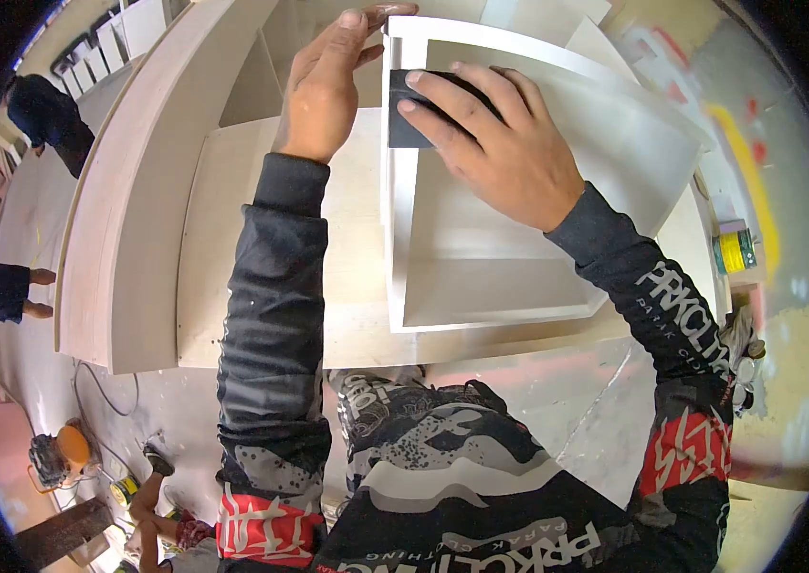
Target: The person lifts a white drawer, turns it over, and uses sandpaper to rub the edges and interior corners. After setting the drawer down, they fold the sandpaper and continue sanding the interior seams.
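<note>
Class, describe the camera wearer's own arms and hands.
The left hand and right hand wear no gloves. The black fabric left sleeve and right sleeve have snug black cuffs and red panels with white lettering; the right forearm also bears pale lettering.

Right hand (pixel 511 143) on black sheet (pixel 406 126)

On right sleeve (pixel 616 250), large white "PRKCLTH" can be read, rest of word lost in folds; beneath it, smaller "PARAK CL" is printed, cut off likewise. On shirt front (pixel 462 501), bold "PRK" is shown, further letters being creased; small "PARAK CLO" and "THING" are also seen. On right red band (pixel 683 451), stylised white "ESS" is made out; on left red band (pixel 266 525), white lettering cannot be read surely. On yellow-labelled can (pixel 735 251), print is too small.
</note>
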{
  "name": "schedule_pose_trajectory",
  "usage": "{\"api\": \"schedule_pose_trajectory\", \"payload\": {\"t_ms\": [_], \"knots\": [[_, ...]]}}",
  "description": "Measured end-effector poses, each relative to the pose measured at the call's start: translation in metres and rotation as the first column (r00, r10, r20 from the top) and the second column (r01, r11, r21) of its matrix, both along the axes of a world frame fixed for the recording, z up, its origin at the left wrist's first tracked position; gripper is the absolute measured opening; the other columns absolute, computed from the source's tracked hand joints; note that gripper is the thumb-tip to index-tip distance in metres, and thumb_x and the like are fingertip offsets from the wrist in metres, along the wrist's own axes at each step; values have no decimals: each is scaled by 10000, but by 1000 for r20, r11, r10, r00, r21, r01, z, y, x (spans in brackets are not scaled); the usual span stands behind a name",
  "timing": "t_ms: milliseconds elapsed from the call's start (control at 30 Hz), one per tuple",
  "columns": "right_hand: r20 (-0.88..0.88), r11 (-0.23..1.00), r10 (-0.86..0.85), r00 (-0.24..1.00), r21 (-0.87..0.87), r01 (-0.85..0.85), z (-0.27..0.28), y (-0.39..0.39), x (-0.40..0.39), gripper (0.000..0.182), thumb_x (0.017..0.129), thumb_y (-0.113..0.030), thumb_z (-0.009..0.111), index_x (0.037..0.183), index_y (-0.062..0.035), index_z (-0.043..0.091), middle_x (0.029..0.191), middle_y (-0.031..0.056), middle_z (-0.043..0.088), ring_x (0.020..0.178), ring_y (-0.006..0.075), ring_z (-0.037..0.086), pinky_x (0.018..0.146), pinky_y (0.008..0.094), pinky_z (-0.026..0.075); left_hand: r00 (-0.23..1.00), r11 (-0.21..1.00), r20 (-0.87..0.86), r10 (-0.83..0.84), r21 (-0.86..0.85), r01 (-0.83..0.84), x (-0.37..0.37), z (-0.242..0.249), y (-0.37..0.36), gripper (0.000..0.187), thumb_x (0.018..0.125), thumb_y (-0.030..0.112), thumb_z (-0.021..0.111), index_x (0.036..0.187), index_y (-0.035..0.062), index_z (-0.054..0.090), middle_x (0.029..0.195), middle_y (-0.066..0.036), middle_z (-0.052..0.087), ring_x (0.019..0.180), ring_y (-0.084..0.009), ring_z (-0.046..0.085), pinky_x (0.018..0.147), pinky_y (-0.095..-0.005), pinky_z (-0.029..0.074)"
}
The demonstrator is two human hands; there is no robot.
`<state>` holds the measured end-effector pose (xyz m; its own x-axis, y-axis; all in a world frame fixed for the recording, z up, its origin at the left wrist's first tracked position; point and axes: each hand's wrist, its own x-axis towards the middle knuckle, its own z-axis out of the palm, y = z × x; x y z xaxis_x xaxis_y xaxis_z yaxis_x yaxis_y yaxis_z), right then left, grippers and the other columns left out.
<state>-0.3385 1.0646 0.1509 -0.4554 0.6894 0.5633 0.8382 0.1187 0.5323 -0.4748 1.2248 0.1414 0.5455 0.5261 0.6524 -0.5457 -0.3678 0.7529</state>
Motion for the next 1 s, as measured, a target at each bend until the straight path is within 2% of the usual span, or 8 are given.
{"api": "schedule_pose_trajectory", "payload": {"t_ms": [67,433,533,600,700,867,933,1000], "knots": [[48,998,47,998,38,-49,1,3,2,423,828,-190,631,1249,-154,627,1344,-17,534,1185,224,491,970,410,428,1000,1000,1,-2,-4,2,0,0,0,601,1068,470,345,1289,-29,595,1326,-159,610,1222,-246,557,1059,-383,407],[15,997,-28,1000,75,26,10,1,-3,405,818,-189,634,1221,-160,654,1325,-25,559,1198,213,498,973,395,425,1000,1000,-1,16,-8,-16,3,-2,4,602,1063,483,348,1291,-13,601,1316,-141,617,1215,-235,555,1053,-380,402],[91,997,53,994,50,-57,-2,2,-6,392,816,-186,633,1206,-154,657,1306,-21,566,1192,214,498,970,395,425,999,999,-21,37,-18,-37,1,1,-1,602,1065,481,343,1285,-15,603,1316,-144,616,1215,-239,554,1052,-382,405],[42,998,43,998,44,-45,4,1,-9,393,807,-184,644,1197,-147,659,1309,-21,567,1186,213,500,971,395,424,1000,1000,-6,26,-10,-26,2,-2,2,600,1066,478,342,1285,-16,602,1316,-146,616,1215,-241,555,1051,-384,408],[-41,995,-26,999,99,30,10,2,-10,410,785,-170,661,1195,-149,663,1332,-31,561,1178,206,500,984,399,413,1000,1000,15,9,-8,-9,4,-4,3,597,1068,472,338,1288,-18,597,1317,-147,614,1215,-243,555,1049,-386,411],[-3,998,33,999,58,-32,3,3,-8,418,775,-165,663,1193,-145,665,1308,-24,569,1171,206,498,982,400,411,999,999,-15,36,0,-36,0,2,-3,591,1070,465,337,1296,-18,592,1322,-148,611,1214,-241,556,1047,-382,413],[-60,996,-6,998,84,11,6,3,-4,587,720,-129,729,1296,-188,629,1412,-33,530,1210,228,492,1014,412,405,999,999,28,-26,31,25,-1,2,-4,593,1070,471,339,1289,-14,599,1319,-143,614,1210,-237,558,1043,-374,414],[-61,997,-31,998,68,35,1,0,-8,595,722,-129,729,1304,-188,621,1414,-29,528,1211,231,492,1016,417,402,1000,1000,17,-1,18,1,1,-1,-2,592,1070,472,342,1286,-13,602,1317,-141,615,1211,-235,557,1042,-372,414]]}}
